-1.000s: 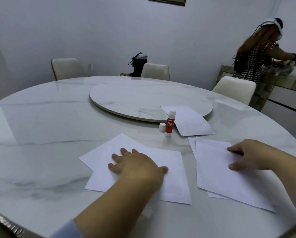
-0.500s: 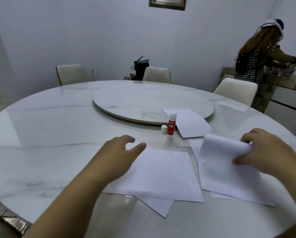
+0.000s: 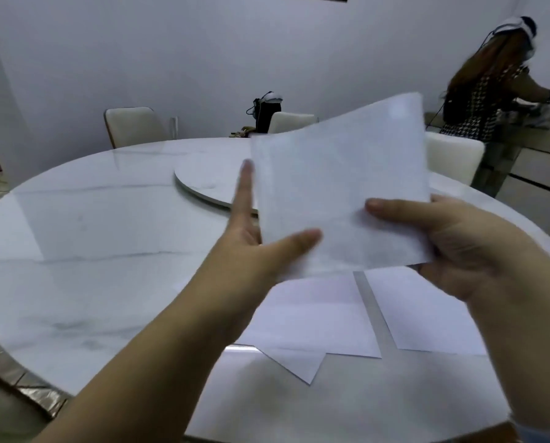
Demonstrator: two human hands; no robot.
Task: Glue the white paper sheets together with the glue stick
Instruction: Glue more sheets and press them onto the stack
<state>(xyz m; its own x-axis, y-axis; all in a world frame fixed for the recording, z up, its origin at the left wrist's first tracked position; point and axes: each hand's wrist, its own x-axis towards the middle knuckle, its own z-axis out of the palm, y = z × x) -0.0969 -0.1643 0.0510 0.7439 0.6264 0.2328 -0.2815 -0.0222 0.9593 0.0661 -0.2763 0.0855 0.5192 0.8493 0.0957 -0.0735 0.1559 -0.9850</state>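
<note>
Lifted off the bench point(image 3: 101, 238) since the earlier frames, one white paper sheet point(image 3: 340, 193) now hangs in the air above the turntable point(image 3: 203, 183), hiding the spot where the glue stick stood half a second ago. Right hand point(image 3: 452, 247): thumb on the near face of the sheet, remaining fingers curled behind its lower right corner, pinching it. Left hand point(image 3: 254, 247): thumb laid on the sheet's lower left edge, index finger straight and spread away along the left edge; whether the other fingers touch the back of the sheet cannot be told.

Count, paper: one sheet raised; a left stack point(image 3: 315, 318) on the bench nearer the viewer than the turntable, showing at least two layers, with a lower corner protruding toward the bench edge; a right stack point(image 3: 427, 314), layer count not discernible. A narrow strip of bare bench separates the two stacks.

Count, chairs: three, beyond the turntable. One other person point(image 3: 478, 100) stands at a counter, far right of the turntable.

Open bench surface extends left of the turntable to the rim.
</note>
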